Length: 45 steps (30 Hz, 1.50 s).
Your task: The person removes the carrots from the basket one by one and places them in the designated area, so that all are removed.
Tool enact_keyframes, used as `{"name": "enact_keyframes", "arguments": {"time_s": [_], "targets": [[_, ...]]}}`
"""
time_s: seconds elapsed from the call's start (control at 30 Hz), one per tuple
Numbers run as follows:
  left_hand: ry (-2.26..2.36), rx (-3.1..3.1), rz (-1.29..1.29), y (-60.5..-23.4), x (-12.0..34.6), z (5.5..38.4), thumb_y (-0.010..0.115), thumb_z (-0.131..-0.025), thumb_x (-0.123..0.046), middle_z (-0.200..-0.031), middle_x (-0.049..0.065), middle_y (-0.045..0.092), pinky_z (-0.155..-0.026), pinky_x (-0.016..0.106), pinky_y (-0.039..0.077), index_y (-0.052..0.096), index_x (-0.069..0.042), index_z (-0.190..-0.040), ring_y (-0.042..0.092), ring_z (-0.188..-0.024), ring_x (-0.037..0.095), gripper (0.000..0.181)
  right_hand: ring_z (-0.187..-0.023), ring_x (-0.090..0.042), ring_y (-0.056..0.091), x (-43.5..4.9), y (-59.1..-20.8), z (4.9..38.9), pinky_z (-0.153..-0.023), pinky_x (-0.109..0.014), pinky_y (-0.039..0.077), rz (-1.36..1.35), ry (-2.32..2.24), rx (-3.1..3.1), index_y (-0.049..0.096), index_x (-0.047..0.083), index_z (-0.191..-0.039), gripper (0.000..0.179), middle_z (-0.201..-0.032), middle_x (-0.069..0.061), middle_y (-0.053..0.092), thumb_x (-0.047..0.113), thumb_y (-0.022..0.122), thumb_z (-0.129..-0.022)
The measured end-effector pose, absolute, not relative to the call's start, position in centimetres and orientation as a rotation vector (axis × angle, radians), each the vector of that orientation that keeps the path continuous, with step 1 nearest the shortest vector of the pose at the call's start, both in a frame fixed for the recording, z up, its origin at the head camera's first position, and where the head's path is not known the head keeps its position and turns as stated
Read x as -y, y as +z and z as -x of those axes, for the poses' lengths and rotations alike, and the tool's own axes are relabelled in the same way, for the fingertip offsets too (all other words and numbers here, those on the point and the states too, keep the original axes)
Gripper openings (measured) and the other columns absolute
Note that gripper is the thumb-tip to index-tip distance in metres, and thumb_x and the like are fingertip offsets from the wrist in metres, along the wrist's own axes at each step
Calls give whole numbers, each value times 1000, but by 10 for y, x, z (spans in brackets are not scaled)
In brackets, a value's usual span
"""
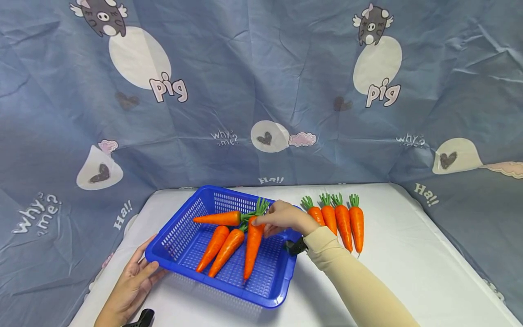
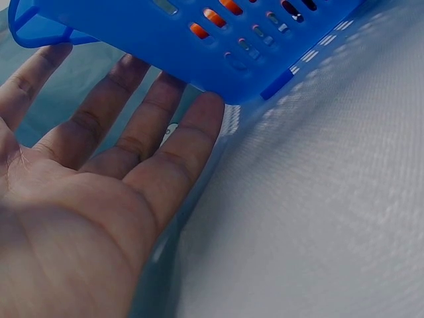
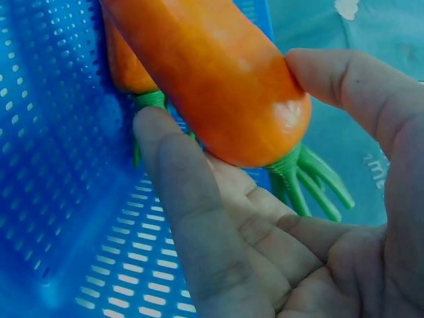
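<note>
My right hand [image 1: 282,217] pinches a carrot [image 1: 254,250] near its leafy top, thumb on one side and fingers on the other. The carrot hangs with its tip toward me, over the blue plastic basket [image 1: 229,290]. Inside the basket lie three more: a carrot [image 1: 218,218] lying sideways at the back, and a carrot [image 1: 214,247] and another carrot [image 1: 228,252] side by side, tips toward me. At the basket's near left corner is my left hand [image 1: 132,281]. In the left wrist view its fairly straight fingertips [image 2: 205,109] touch the basket wall [image 2: 199,73] from outside.
To the right of the basket, several carrots [image 1: 344,222] lie in a row on the white tabletop [image 1: 392,254], green tops at the back. My right forearm passes in front of the leftmost ones. A blue patterned cloth [image 1: 229,91] hangs behind the table and along its sides.
</note>
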<state>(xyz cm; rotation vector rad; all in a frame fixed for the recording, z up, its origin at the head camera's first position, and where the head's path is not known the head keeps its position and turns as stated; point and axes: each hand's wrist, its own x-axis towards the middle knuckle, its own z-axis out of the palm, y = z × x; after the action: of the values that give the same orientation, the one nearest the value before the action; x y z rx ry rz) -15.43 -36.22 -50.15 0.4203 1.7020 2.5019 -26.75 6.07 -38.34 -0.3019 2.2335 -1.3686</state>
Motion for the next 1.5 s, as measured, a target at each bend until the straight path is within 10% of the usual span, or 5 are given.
{"name": "enact_keyframes", "arguments": {"time_s": [0.37, 0.9, 1.5], "targets": [[2493, -1700, -423, -505, 362, 152, 42, -112, 5, -146, -11, 66, -104, 30, 61, 45, -34, -160, 68, -130, 8, 63, -69, -13, 77, -74, -380, 263, -72, -29, 67, 345, -1451, -2257, 73, 2, -89, 29, -81, -13, 80, 29, 83, -89], [2491, -1735, -386, -503, 362, 153, 43, -112, 5, -145, -11, 67, -103, 30, 62, 45, -35, -161, 69, -129, 8, 63, -86, -16, 74, -89, -372, 252, -98, -48, 65, 301, -1771, -2226, 60, -3, -125, 38, -111, -13, 76, 20, 71, -97], [2497, -1694, -418, -502, 362, 154, 41, -112, 5, -145, -10, 68, -103, 31, 62, 47, -35, -159, 69, -129, 9, 62, -100, -15, 68, -124, -374, 232, -89, -30, 64, 310, -1977, -2254, 60, -2, -138, 40, -114, -5, 70, 20, 64, -105]]}}
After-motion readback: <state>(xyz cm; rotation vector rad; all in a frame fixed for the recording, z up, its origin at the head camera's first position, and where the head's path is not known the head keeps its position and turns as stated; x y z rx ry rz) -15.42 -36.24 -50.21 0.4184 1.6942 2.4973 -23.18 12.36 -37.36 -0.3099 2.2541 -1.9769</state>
